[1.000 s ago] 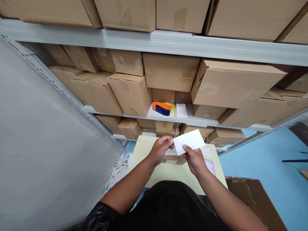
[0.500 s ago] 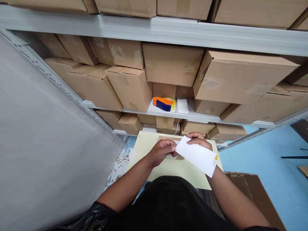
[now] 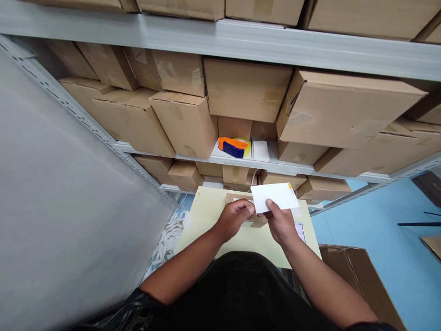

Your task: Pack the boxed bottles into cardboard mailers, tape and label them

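Over a small pale yellow table (image 3: 206, 216) I hold a white rectangular sheet (image 3: 275, 196) with a small yellow mark at its far right corner. My right hand (image 3: 280, 224) pinches the sheet's near edge with the thumb on top. My left hand (image 3: 235, 219) is closed at the sheet's left corner, fingertips pressed together on it. Under both hands lies a small brown cardboard box (image 3: 237, 200), partly hidden. A printed label (image 3: 299, 230) lies on the table beside my right hand.
Grey metal shelving (image 3: 241, 43) packed with brown cartons (image 3: 246, 89) rises ahead. An orange and blue tape dispenser (image 3: 234, 147) and a small white box (image 3: 261, 151) sit on the middle shelf. An open carton (image 3: 358, 276) stands on the blue floor at right. Grey wall at left.
The white sheet has been turned over from hanging down to the right to lying nearly flat and higher; my right hand moved from behind the sheet to its near edge. My left hand hardly moved.
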`<state>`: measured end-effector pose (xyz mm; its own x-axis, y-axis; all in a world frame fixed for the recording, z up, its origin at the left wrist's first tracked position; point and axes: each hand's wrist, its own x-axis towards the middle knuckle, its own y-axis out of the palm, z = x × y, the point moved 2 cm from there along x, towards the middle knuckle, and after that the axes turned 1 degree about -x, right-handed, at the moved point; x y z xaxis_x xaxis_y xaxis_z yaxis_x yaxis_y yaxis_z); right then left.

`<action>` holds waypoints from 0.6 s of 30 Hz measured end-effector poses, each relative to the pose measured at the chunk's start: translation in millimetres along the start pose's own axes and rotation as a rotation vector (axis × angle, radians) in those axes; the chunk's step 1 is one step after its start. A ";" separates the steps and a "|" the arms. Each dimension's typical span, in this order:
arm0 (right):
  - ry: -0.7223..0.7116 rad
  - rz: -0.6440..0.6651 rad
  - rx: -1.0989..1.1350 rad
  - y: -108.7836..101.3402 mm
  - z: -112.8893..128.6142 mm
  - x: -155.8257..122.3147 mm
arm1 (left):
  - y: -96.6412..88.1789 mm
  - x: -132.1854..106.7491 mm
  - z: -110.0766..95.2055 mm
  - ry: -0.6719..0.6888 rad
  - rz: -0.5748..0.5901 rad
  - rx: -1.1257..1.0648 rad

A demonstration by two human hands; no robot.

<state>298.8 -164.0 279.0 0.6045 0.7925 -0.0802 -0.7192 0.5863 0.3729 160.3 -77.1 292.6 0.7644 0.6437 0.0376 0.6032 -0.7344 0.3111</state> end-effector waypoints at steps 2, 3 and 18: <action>0.025 0.005 0.035 3.8 4.5 -1.4 | -2.9 4.5 1.2 0.003 -0.003 -0.078; 0.033 0.015 0.049 5.0 6.0 -2.9 | -5.0 7.2 1.9 0.003 -0.011 -0.120; 0.120 0.083 0.066 5.9 -3.5 -15.2 | -13.9 18.8 5.4 -0.068 -0.030 -0.317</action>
<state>284.2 -172.0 279.1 0.4958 0.8546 -0.1545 -0.7386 0.5085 0.4426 167.5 -56.0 283.8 0.7672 0.6404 -0.0359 0.5326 -0.6049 0.5920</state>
